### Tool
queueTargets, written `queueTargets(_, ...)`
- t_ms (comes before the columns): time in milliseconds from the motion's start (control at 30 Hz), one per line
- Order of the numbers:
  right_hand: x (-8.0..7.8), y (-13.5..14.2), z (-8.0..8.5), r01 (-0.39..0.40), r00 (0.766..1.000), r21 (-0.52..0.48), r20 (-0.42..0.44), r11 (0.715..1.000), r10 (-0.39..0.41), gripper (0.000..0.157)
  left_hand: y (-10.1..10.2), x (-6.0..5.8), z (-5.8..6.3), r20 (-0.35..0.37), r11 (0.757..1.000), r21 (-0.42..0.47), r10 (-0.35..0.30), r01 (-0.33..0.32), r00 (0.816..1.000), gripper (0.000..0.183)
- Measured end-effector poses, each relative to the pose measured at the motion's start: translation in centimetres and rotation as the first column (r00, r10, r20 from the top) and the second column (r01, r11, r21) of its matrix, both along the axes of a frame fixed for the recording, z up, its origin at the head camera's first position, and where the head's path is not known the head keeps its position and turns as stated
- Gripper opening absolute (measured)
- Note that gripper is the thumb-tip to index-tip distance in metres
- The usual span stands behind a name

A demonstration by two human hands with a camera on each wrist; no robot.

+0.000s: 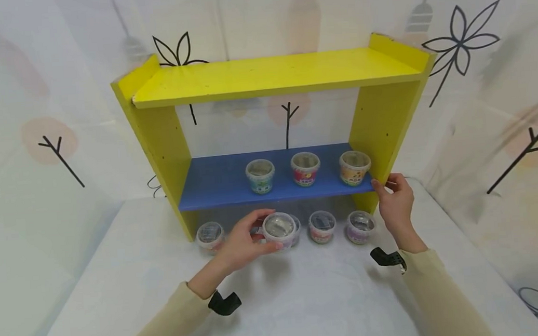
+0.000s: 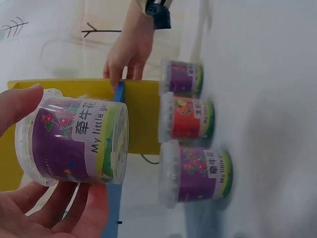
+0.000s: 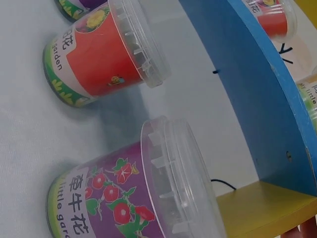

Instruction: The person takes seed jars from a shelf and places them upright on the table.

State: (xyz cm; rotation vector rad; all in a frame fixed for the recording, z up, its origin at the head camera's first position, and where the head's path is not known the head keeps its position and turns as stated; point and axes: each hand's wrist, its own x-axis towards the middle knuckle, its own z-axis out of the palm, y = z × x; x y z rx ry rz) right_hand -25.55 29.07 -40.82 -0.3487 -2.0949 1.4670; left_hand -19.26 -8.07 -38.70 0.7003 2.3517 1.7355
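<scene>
My left hand point(image 1: 244, 243) grips a lidded clear plastic tub point(image 2: 74, 139) with a purple flower label, raised in front of the lower row. The thumb and fingers lie on opposite sides of it. My right hand point(image 1: 397, 203) holds the right end of the blue shelf board point(image 1: 223, 179), where it meets the yellow side panel point(image 1: 385, 123). Beneath the board stand a tub point(image 1: 210, 236) at left, a purple tub point(image 2: 198, 171) partly behind the held one, a red tub point(image 1: 322, 228) and another purple tub point(image 1: 360, 227).
On the blue board stand a green-labelled tub point(image 1: 261, 177), a red one point(image 1: 305, 169) and an orange one point(image 1: 355, 168). A yellow top board point(image 1: 272, 74) spans the unit above them. The unit stands on a white-covered table point(image 1: 307, 306) against a patterned cloth backdrop point(image 1: 79, 72).
</scene>
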Motion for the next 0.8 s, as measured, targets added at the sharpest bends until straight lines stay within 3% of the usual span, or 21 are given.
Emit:
queueTargets(200,0.1,0.1,0.1,-0.005,1.0,0.014,0.019,1.0,0.005,0.041,0.9,-0.1,-0.8,-0.033,0.999,-0.029,-0.037,0.036,0.999,0.068)
queueTargets(533,0.0,0.1,-0.2,-0.011,0.999,-0.002,0.035,1.0,0.011,0.042,4.1,0.1,-2.8,0.032,0.998,0.019,-0.056,0.055,0.998,0.066)
queueTargets(800,-0.1,0.1,0.0,-0.011,1.0,0.002,0.023,1.0,0.011,0.041,7.1,0.4,-4.0,0.03,0.998,-0.026,-0.064,0.065,0.997,0.07)
